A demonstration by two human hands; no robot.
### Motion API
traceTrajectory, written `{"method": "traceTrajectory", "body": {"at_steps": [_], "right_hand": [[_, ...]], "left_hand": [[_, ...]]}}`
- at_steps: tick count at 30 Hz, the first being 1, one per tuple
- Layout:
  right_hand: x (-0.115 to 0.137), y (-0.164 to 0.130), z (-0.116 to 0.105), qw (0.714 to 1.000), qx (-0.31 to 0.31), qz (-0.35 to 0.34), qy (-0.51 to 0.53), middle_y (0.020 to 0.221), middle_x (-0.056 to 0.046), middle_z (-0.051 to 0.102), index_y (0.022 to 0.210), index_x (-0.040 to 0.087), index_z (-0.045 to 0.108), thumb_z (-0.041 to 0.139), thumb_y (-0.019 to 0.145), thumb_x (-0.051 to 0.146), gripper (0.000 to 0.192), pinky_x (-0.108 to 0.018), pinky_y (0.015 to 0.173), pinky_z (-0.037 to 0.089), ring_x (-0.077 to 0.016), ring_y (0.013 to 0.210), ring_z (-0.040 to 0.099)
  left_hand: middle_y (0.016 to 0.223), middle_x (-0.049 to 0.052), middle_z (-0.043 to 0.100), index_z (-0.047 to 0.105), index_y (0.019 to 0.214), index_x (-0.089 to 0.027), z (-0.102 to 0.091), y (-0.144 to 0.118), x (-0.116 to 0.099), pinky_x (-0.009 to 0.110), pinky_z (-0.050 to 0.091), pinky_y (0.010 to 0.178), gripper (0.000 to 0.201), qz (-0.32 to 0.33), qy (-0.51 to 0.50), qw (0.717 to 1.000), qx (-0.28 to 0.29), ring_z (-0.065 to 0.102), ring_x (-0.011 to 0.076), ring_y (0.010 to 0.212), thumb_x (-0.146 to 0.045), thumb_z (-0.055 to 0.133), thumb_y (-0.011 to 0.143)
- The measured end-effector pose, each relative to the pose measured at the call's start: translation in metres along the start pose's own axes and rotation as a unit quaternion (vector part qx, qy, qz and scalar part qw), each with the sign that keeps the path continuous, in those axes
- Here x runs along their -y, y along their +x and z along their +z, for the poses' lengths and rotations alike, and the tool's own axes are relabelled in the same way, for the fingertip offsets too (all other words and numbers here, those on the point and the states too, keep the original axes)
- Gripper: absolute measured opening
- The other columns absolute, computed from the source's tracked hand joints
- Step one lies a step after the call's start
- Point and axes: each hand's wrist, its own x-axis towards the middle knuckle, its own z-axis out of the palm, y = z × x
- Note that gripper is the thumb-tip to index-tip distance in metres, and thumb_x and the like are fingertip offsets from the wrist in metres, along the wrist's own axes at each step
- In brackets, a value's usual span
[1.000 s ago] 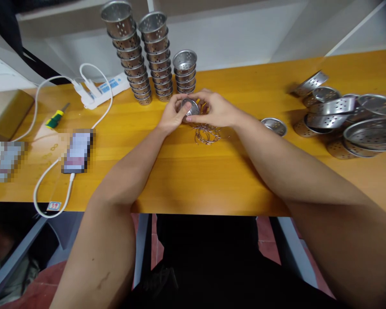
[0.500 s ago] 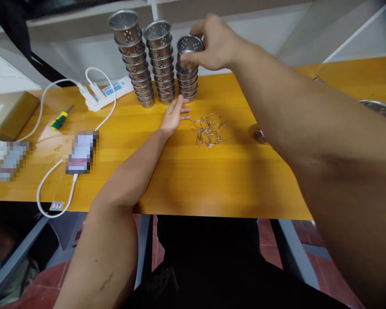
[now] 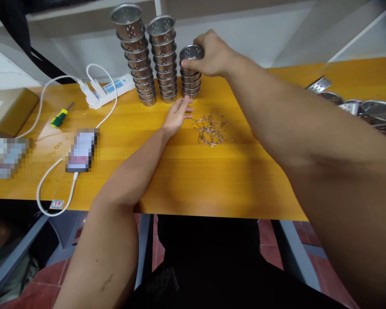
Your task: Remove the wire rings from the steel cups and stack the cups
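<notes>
The right hand (image 3: 214, 56) reached far across the yellow wooden table (image 3: 193, 180) and was clamped on a perforated metal cup (image 3: 191, 55), fingers wrapped round its right side and thumb pressed against its near wall. That cup sat as the topmost piece of the short stack (image 3: 191, 79), the rightmost of three stacks of like cups standing in a row at the table's back edge; it lay just to the left of the palm, its open rim facing up. The middle stack (image 3: 164, 60) and the tall left stack (image 3: 135, 56) stood just beside it, untouched, the left one leaning slightly. The left hand (image 3: 176, 116) lay flat and empty on the table, fingers spread apart and pointing toward the foot of the short stack, with the fingertips very near its lowest cup; whether they touched it could not be told. Just to the right of this hand lay a tangled heap of thin wire rings (image 3: 212, 128), near the fingers but apart from them. Farther left on the table were a white power strip (image 3: 107, 90) with a white cable (image 3: 48, 180) looping toward the near edge, a screwdriver (image 3: 60, 116) with a yellow-green handle, and a phone (image 3: 82, 151). At the far right edge a pile of wide, shallow perforated metal baskets (image 3: 366, 109) lay well apart from both hands.
</notes>
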Motion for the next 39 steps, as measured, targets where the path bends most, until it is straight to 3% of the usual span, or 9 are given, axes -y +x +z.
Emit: {"method": "traceTrajectory", "body": {"at_steps": [3, 6, 10, 16, 24, 28, 30, 35, 39], "right_hand": [[0.004, -0.030, -0.005, 0.996, -0.082, 0.036, 0.001, 0.200, -0.032, 0.049, 0.199, -0.005, 0.049, 0.079, 0.142, 0.036, 0.076, -0.031, 0.149, 0.049, -0.0271, 0.176, 0.065], [-0.002, -0.079, -0.024, 0.993, -0.106, 0.038, -0.018, 0.184, -0.028, 0.070, 0.181, 0.002, 0.073, 0.070, 0.145, 0.037, 0.050, -0.033, 0.134, 0.060, -0.0254, 0.149, 0.078], [-0.031, -0.156, -0.051, 0.982, 0.046, 0.123, -0.137, 0.162, -0.026, 0.087, 0.168, 0.011, 0.086, 0.079, 0.138, 0.039, 0.041, -0.048, 0.123, 0.065, -0.0356, 0.137, 0.085], [-0.071, -0.222, -0.049, 0.893, 0.215, 0.227, -0.323, 0.162, -0.028, 0.087, 0.174, 0.015, 0.081, 0.094, 0.123, 0.043, 0.059, -0.057, 0.107, 0.067, -0.0509, 0.139, 0.088], [-0.065, -0.223, -0.034, 0.911, 0.169, 0.211, -0.312, 0.154, -0.028, 0.090, 0.171, 0.018, 0.080, 0.071, 0.127, 0.023, 0.045, -0.052, 0.101, 0.063, -0.0503, 0.140, 0.088], [-0.050, -0.213, -0.030, 0.973, 0.073, 0.061, -0.211, 0.165, -0.024, 0.088, 0.205, 0.020, 0.050, 0.072, 0.125, 0.025, 0.083, -0.061, 0.118, 0.069, -0.0530, 0.146, 0.087], [-0.042, -0.204, -0.021, 0.983, 0.061, -0.007, -0.176, 0.164, -0.022, 0.088, 0.202, 0.021, 0.054, 0.070, 0.123, 0.025, 0.080, -0.065, 0.122, 0.070, -0.0535, 0.145, 0.087], [-0.029, -0.172, 0.016, 0.987, 0.072, -0.113, -0.089, 0.155, -0.015, 0.090, 0.161, 0.033, 0.083, 0.070, 0.128, 0.039, 0.037, -0.068, 0.128, 0.067, -0.0510, 0.145, 0.085], [-0.030, -0.154, 0.040, 0.990, 0.042, -0.124, -0.058, 0.164, -0.014, 0.084, 0.150, 0.034, 0.087, 0.071, 0.130, 0.054, 0.032, -0.067, 0.126, 0.069, -0.0502, 0.148, 0.081]], "left_hand": [[0.165, 0.012, 0.084, 0.083, 0.133, -0.024, 0.000, -0.001, 0.000, 0.031, 0.076, 0.105, 0.036, 0.004, 0.006, 1.000, -0.003, 0.087, 0.0230, 0.133, -0.055, 0.063, 0.134], [0.163, 0.012, 0.085, 0.082, 0.130, -0.024, 0.000, -0.002, 0.000, 0.030, 0.076, 0.104, 0.034, 0.008, 0.008, 1.000, -0.002, 0.088, 0.0230, 0.132, -0.053, 0.065, 0.134], [0.163, 0.015, 0.085, 0.082, 0.132, -0.022, -0.001, -0.002, 0.002, 0.032, 0.077, 0.106, 0.028, 0.023, 0.012, 1.000, 0.008, 0.089, 0.0243, 0.134, -0.048, 0.070, 0.131], [0.148, 0.013, 0.087, 0.082, 0.126, -0.024, -0.003, -0.002, 0.003, 0.032, 0.077, 0.105, 0.024, 0.043, 0.028, 0.999, 0.009, 0.088, 0.0229, 0.129, -0.048, 0.078, 0.127], [0.124, 0.007, 0.086, 0.081, 0.126, -0.025, -0.004, -0.005, 0.004, 0.034, 0.075, 0.105, 0.013, 0.058, 0.033, 0.998, 0.020, 0.085, 0.0200, 0.118, -0.038, 0.081, 0.124], [0.132, 0.009, 0.088, 0.079, 0.139, -0.024, -0.006, -0.008, 0.006, 0.038, 0.075, 0.109, 0.034, 0.098, 0.040, 0.993, 0.045, 0.086, 0.0207, 0.114, -0.045, 0.093, 0.116], [0.144, 0.012, 0.089, 0.078, 0.142, -0.025, -0.008, -0.009, 0.004, 0.041, 0.076, 0.112, 0.042, 0.106, 0.020, 0.993, 0.049, 0.088, 0.0232, 0.122, -0.051, 0.095, 0.114], [0.159, 0.010, 0.091, 0.087, 0.138, -0.029, -0.009, -0.015, -0.010, 0.052, 0.079, 0.117, 0.057, 0.035, -0.090, 0.993, 0.071, 0.088, 0.0323, 0.143, -0.081, 0.064, 0.129], [0.143, 0.010, 0.099, 0.086, 0.131, -0.031, -0.006, -0.023, -0.025, 0.056, 0.082, 0.116, 0.077, -0.067, -0.162, 0.978, 0.116, 0.089, 0.0358, 0.145, -0.080, 0.028, 0.135]]}}
